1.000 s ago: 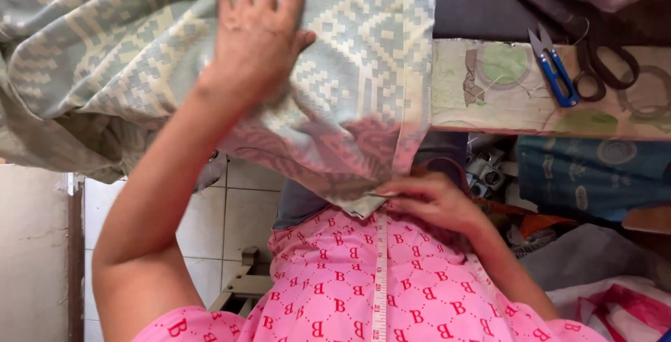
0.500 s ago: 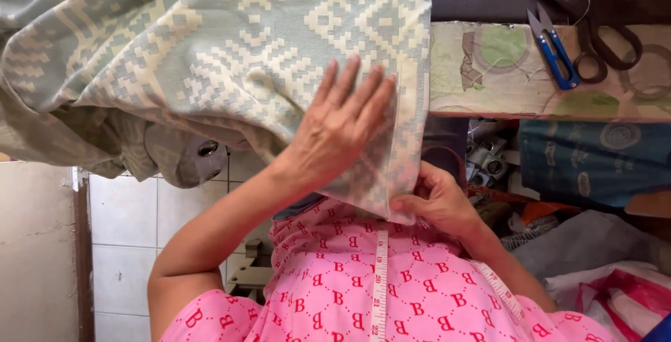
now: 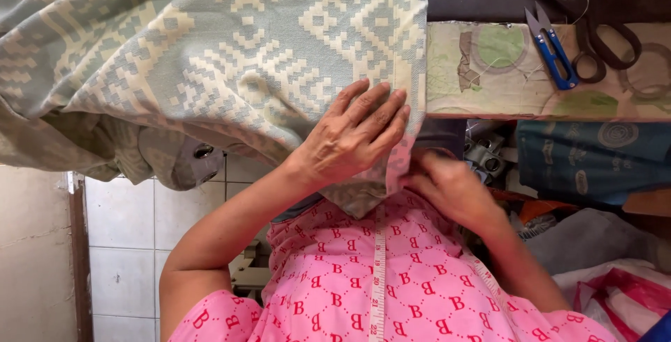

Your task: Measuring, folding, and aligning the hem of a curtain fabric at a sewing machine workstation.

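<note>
One big patterned cloth (image 3: 210,55) in grey-green and cream fills the upper left of the frame and hangs down to the middle. The left hand (image 3: 353,139) lies flat and open on it. The right hand (image 3: 447,188), just beside it, pinches the cloth's edge. Two cutting tools lie at the upper right: one small blue snips (image 3: 552,48) and one black scissors (image 3: 604,48). One measuring tape (image 3: 378,272) hangs at the bottom middle.
</note>
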